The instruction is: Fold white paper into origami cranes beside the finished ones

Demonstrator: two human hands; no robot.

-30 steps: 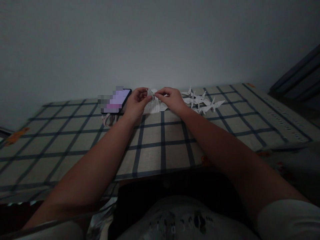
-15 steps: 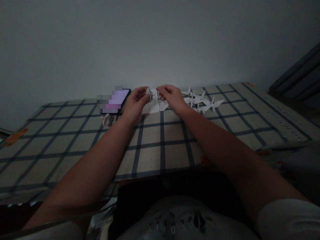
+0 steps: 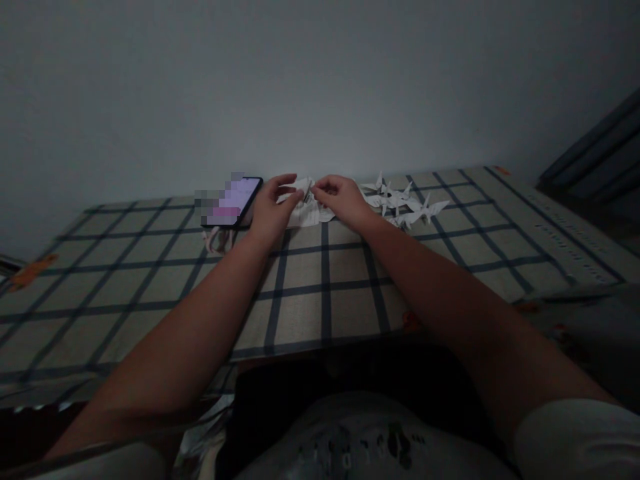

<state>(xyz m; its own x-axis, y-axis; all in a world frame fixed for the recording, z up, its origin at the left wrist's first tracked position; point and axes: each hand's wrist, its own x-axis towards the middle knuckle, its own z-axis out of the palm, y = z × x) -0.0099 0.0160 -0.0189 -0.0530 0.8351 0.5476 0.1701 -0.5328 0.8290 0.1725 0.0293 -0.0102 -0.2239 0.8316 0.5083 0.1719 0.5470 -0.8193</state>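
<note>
My right hand [image 3: 341,199] is closed in a pinch on a small piece of folded paper [image 3: 309,187], whose pointed tip stands up between the two hands. Close by on the left, my left hand [image 3: 277,203] has its thumb and fingers spread apart. Its thumb tip is right beside the folded paper; whether it touches cannot be made out. Beneath the hands lie white printed paper sheets [image 3: 306,216], partly covered by my fingers. Several folded paper cranes [image 3: 425,208] are grouped just right of my right hand.
A phone [image 3: 239,200] with a lit screen leans left of my left hand, with a pinkish strap or cable [image 3: 215,240] below it. The checked tablecloth [image 3: 300,307] covers the table up to the pale wall [image 3: 320,87].
The folded paper has gone from my left hand's fingers to my right hand's and shifted slightly right. My left fingers have spread apart.
</note>
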